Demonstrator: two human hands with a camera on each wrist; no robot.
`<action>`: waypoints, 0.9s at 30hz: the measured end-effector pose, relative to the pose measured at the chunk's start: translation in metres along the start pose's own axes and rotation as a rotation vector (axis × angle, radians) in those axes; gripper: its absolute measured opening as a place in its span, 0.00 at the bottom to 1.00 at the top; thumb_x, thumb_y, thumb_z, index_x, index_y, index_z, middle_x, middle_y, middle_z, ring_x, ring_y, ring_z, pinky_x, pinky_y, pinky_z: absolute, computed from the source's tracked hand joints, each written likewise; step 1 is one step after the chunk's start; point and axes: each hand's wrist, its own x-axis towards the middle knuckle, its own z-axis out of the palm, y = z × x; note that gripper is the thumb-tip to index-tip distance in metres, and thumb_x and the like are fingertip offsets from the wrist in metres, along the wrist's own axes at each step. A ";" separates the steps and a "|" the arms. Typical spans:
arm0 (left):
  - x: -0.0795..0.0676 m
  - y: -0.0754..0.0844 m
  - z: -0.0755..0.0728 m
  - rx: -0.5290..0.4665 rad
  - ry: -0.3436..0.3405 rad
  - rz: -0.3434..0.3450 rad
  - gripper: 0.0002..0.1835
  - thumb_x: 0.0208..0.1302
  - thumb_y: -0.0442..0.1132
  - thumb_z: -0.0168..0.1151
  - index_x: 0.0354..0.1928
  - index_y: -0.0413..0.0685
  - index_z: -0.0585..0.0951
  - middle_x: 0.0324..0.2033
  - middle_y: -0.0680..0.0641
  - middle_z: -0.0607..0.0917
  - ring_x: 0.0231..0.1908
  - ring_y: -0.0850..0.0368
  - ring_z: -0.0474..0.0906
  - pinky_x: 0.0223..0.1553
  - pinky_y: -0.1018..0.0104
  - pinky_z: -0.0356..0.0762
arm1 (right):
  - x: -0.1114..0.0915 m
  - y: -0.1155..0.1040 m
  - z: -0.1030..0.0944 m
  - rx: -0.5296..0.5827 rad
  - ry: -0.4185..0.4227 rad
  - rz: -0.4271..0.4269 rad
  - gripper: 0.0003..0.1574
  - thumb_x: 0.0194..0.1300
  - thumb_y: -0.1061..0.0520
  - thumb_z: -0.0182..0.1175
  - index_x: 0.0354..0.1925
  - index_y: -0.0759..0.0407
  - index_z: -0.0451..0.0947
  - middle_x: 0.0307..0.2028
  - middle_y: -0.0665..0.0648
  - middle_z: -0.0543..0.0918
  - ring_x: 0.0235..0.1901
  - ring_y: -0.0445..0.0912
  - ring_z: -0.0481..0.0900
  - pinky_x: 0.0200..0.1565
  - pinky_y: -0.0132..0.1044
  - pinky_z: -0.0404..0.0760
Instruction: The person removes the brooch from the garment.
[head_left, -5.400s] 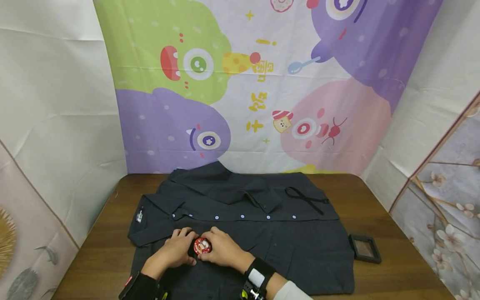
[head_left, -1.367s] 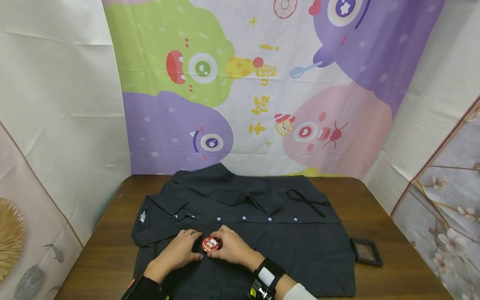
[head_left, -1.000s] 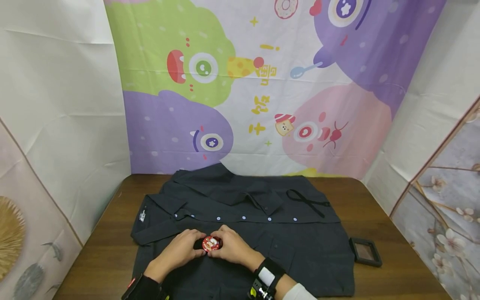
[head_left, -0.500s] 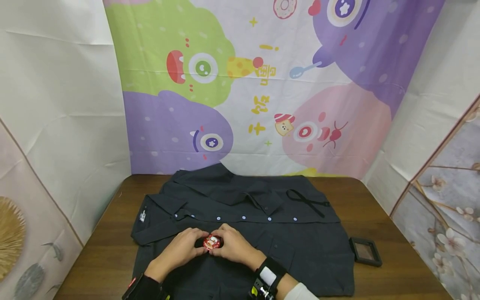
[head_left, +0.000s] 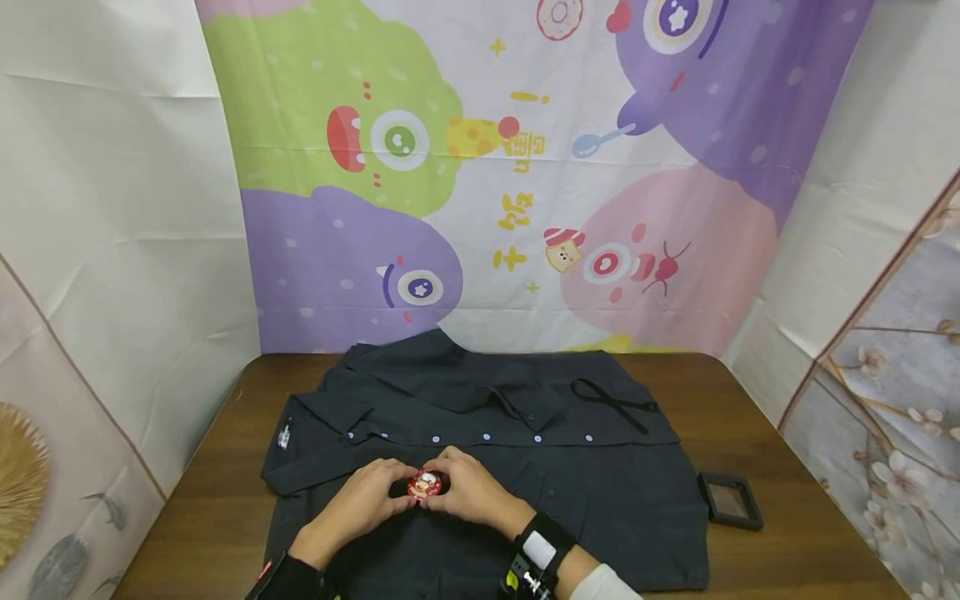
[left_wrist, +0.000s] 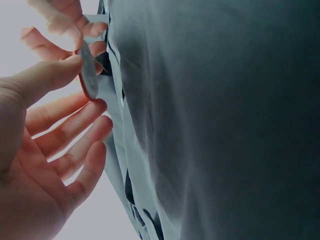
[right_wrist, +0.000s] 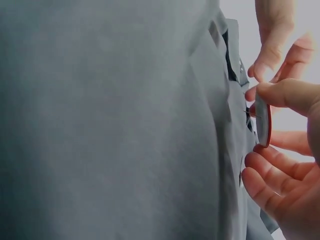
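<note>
A round red badge (head_left: 424, 485) with a printed picture is held in front of me over a dark shirt (head_left: 510, 508). My left hand (head_left: 363, 498) pinches its left edge between thumb and fingers. On the opposite edge, my right hand (head_left: 472, 492) pinches it the same way. From the right wrist view, the badge (right_wrist: 263, 120) stands on edge, its grey back facing the cloth, with a thin pin sticking out of that back. The left wrist view shows the badge (left_wrist: 88, 72) between both hands, apart from the nearby cloth.
The shirt lies buttoned side up across a brown wooden table (head_left: 202, 508). A black ribbon (head_left: 613, 403) rests on its upper right part. To the shirt's right sits a small black square frame (head_left: 730, 501). A cartoon-printed cloth (head_left: 517, 183) hangs behind the table.
Some 1.4 seconds ago the right hand held the badge with the left hand slightly apart; the left fingers then closed on it. The badge sits slightly farther right than 5.4 seconds ago.
</note>
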 end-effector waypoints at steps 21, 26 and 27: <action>0.002 -0.002 -0.002 -0.012 0.015 0.002 0.15 0.54 0.43 0.67 0.44 0.46 0.83 0.40 0.50 0.84 0.43 0.52 0.77 0.46 0.49 0.76 | 0.001 0.007 -0.009 0.049 0.023 -0.052 0.21 0.49 0.45 0.70 0.41 0.51 0.82 0.36 0.47 0.79 0.35 0.36 0.74 0.38 0.29 0.76; 0.002 -0.002 -0.003 -0.011 0.015 0.015 0.16 0.54 0.44 0.66 0.44 0.46 0.83 0.39 0.50 0.85 0.43 0.53 0.77 0.45 0.50 0.77 | 0.000 0.007 -0.010 0.049 0.027 -0.061 0.20 0.49 0.46 0.70 0.40 0.51 0.82 0.35 0.47 0.79 0.35 0.36 0.74 0.38 0.29 0.76; 0.002 -0.002 -0.003 -0.011 0.016 0.019 0.15 0.54 0.44 0.66 0.44 0.46 0.83 0.39 0.50 0.85 0.43 0.53 0.77 0.45 0.50 0.77 | 0.000 0.007 -0.010 0.047 0.028 -0.063 0.20 0.49 0.46 0.70 0.40 0.51 0.82 0.36 0.47 0.79 0.35 0.36 0.74 0.38 0.29 0.76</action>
